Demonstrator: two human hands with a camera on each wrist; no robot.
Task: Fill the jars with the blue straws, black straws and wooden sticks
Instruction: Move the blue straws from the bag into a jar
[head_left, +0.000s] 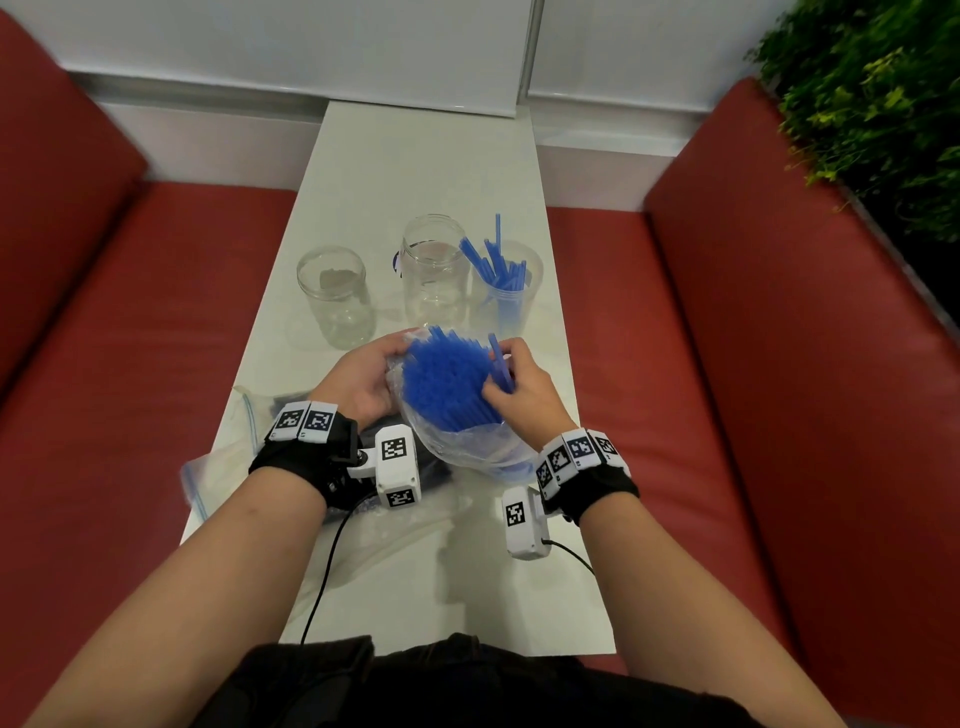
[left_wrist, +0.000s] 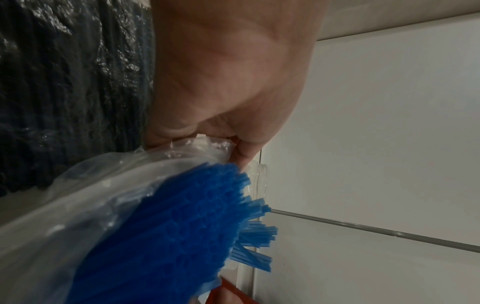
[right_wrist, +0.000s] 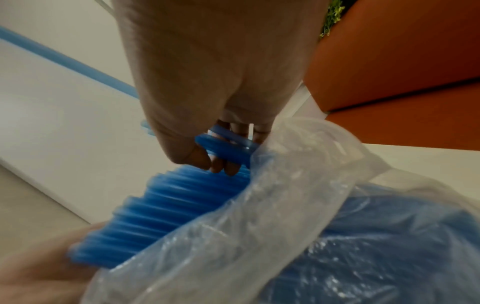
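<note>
blue straws stand bunched in a clear bag over the counter; left hand grips the bag's rim, right hand pinches a few straws, near three jars.

The far half of the white table is bare, so a hand can pass there, and bare table also lies left of the left jar. Three containers stand in a row across the middle: the left jar apart from the middle jar with a gap between them, while the plastic cup with blue straws stands just beside the middle jar, leaving no room there. The near part is crowded by the bag of blue straws, both hands and flat plastic bags at the left edge.
</note>
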